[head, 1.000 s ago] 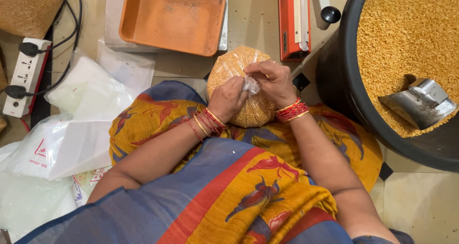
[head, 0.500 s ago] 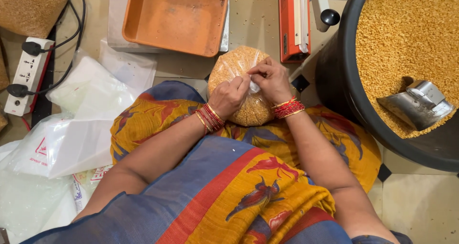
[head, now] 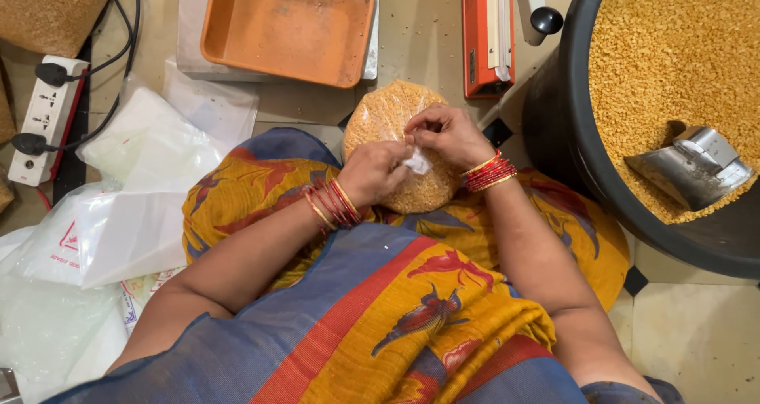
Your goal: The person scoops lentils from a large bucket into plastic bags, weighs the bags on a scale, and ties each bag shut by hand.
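Both hands, left [head: 374, 170] and right [head: 449, 135], pinch the lentil bag's [head: 388, 115] twisted neck; tray [head: 289, 26], sealer [head: 487, 36] and tub [head: 570, 159] ring it.

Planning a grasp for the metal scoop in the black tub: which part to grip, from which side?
Probably grip the metal scoop by its boxy handle end, which sticks up clear of the yellow grain. Come from above: the wide mouth points down-left and is dug into the grain, and the black tub walls block a low sideways approach.

I sit on a beige tiled floor [head: 697, 333] with small black insets, under even light.
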